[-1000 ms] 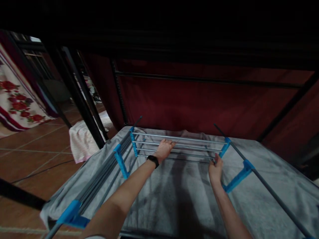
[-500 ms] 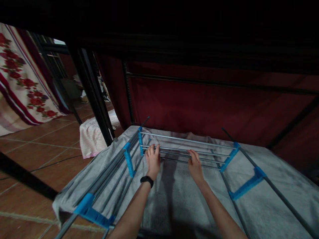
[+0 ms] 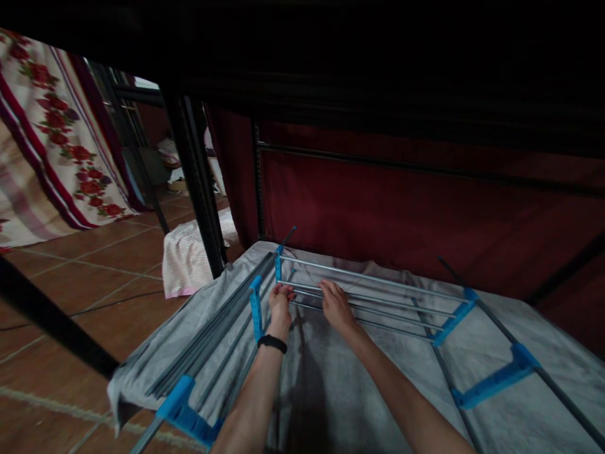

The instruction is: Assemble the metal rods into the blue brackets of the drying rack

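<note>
A folding drying rack of grey metal rods (image 3: 378,296) and blue plastic joints (image 3: 256,308) lies on a grey cloth (image 3: 340,391). My left hand (image 3: 280,305), with a black band on its wrist, curls around the near rods at the rack's far left corner. My right hand (image 3: 334,304) rests on the same rods just to its right, fingers spread over them. Both forearms reach in from the bottom edge.
A dark red cloth wall (image 3: 401,208) with black frame bars stands behind the rack. A black post (image 3: 198,183) rises at left. A pale striped cloth (image 3: 186,258) lies on the tiled floor (image 3: 70,271). A flowered blanket (image 3: 51,139) hangs far left.
Both hands have slid left along the rods; the right hand left the rack's right end and now sits beside the left hand. The view has swung left too.
</note>
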Action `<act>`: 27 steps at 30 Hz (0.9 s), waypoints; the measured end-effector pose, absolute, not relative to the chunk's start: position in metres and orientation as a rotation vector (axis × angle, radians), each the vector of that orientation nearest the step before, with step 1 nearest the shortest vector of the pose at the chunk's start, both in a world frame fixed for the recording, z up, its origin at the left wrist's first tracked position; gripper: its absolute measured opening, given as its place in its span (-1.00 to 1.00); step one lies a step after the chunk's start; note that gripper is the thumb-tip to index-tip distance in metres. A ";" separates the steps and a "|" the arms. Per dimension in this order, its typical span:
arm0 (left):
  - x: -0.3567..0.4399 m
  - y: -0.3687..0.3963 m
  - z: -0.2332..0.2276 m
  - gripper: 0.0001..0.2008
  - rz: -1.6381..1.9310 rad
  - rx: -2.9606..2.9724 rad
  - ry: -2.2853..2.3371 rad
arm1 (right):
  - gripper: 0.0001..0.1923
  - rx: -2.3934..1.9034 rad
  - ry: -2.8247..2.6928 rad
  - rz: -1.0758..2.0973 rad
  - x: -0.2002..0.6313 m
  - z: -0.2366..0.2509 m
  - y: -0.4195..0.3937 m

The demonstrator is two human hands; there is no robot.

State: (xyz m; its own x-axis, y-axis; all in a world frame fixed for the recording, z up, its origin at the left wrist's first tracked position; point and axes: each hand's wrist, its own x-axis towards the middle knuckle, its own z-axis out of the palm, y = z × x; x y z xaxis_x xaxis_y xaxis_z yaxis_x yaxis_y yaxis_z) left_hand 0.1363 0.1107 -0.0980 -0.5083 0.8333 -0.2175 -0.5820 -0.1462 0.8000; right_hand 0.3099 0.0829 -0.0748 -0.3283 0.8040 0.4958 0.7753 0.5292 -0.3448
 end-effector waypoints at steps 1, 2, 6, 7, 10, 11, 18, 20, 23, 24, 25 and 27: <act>0.136 0.111 -0.098 -0.77 1.822 0.353 1.080 | -0.41 -1.284 -2.187 0.065 0.302 -0.071 0.087; 0.135 0.111 -0.098 -0.78 1.823 0.372 1.067 | -0.41 -1.291 -2.226 0.071 0.295 -0.068 0.091; 0.136 0.112 -0.101 -0.77 1.844 0.484 1.024 | -0.46 -1.301 -2.349 0.090 0.266 -0.059 0.108; 0.136 0.113 -0.101 -0.76 1.850 0.522 1.026 | -0.47 -1.307 -2.375 0.086 0.259 -0.056 0.112; 0.137 0.117 -0.103 -0.79 1.819 0.693 1.177 | -0.49 -1.334 -2.450 0.058 0.239 -0.049 0.120; 0.137 0.118 -0.104 -0.80 1.791 0.764 1.300 | -0.48 -1.339 -2.474 0.049 0.234 -0.046 0.122; 0.117 0.128 -0.100 -0.64 1.774 0.949 1.852 | -0.45 -1.324 -2.643 0.057 0.216 -0.030 0.131; 0.111 0.135 -0.096 -0.58 1.774 1.102 1.815 | -0.48 -1.321 -2.659 0.073 0.214 -0.028 0.133; 0.105 0.147 -0.094 -0.59 1.711 1.264 1.698 | -0.56 -1.338 -2.631 0.098 0.211 -0.028 0.137; 0.104 0.151 -0.095 -0.60 1.695 1.269 1.683 | -0.58 -1.338 -2.621 0.098 0.210 -0.028 0.138; 0.102 0.154 -0.097 -0.60 1.691 1.264 1.679 | -0.60 -1.335 -2.615 0.093 0.208 -0.029 0.139; 0.100 0.158 -0.101 -0.60 1.715 1.263 1.658 | -0.63 -1.334 -2.618 0.081 0.206 -0.029 0.140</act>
